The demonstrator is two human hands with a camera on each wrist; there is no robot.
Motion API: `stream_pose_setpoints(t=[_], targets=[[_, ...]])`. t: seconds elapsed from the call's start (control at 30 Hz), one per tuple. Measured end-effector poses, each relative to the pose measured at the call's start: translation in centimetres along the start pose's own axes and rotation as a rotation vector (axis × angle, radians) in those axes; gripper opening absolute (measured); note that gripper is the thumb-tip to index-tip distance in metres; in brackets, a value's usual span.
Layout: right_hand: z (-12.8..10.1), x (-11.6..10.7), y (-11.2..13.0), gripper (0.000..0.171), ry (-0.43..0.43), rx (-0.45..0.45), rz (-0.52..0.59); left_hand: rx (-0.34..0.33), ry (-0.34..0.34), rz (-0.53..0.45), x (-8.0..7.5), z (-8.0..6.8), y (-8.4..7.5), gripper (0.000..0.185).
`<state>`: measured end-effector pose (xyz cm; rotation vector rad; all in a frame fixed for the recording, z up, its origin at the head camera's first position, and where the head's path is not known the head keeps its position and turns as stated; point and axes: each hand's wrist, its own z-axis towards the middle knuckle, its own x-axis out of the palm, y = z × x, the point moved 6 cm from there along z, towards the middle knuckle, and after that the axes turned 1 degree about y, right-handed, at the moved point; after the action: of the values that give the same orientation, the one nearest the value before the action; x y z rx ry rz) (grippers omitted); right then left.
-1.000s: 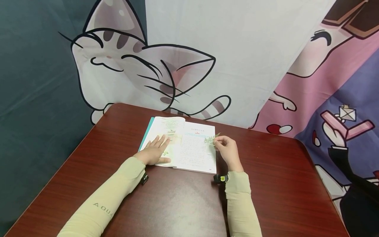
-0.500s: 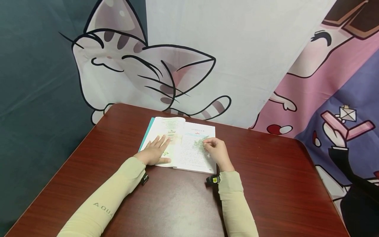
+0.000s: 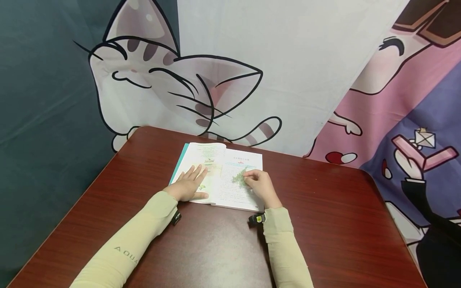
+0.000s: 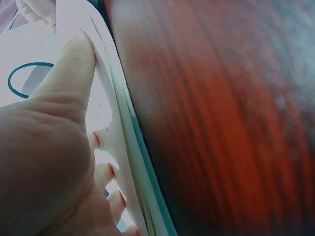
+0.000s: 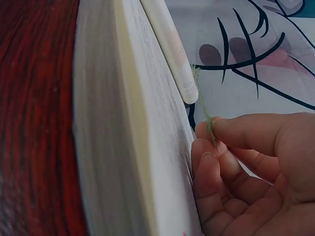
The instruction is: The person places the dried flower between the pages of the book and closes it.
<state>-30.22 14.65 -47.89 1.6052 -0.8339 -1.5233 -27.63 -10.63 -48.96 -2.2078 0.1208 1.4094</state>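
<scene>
An open book [image 3: 234, 200] with a teal cover edge lies on the table, printed pages facing up. My left hand [image 3: 187, 188] rests on the left page with fingers spread; the left wrist view shows the thumb and palm of the left hand [image 4: 47, 157] along the book's edge. Between thumb and fingers, my right hand [image 3: 263, 187] pinches a feathery green leaf sprig [image 3: 237, 179] over the right page. Seen edge-on in the right wrist view, the sprig [image 5: 204, 104] stands close to the page, its stem end in the fingertips of the right hand [image 5: 261, 167].
The dark red wooden table [image 3: 324, 216] extends around the book on all sides. Behind its far edge hangs a cloth backdrop [image 3: 223, 32] with a cartoon cat. A small black wrist camera [image 3: 256, 219] sits at the right sleeve cuff.
My right hand has moved left with the leaf sprig, from the book's right edge to over the middle of the right page. The left hand stays in place.
</scene>
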Motion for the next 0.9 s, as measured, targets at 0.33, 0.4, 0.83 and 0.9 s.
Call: stream_pose_setpoints(t=[0.33,0.4,0.83,0.9], targets=[[-0.2,0.3,0.5,0.012,0.036,-0.037,-0.083,0.006,0.003,-0.005,-0.1,-0.2,-0.2,0.093],[-0.2,0.4,0.5,0.013,0.040,-0.031,-0.084,0.007,-0.001,-0.005,-0.2,-0.2,-0.3,0.093],[-0.5,-0.3,0.8,0.013,-0.006,-0.007,-0.070,0.010,0.000,-0.019,-0.1,-0.1,-0.1,0.094],[-0.6,-0.7,1.1,0.014,-0.027,-0.020,-0.071,0.007,0.014,-0.013,0.0,0.0,0.1,0.095]])
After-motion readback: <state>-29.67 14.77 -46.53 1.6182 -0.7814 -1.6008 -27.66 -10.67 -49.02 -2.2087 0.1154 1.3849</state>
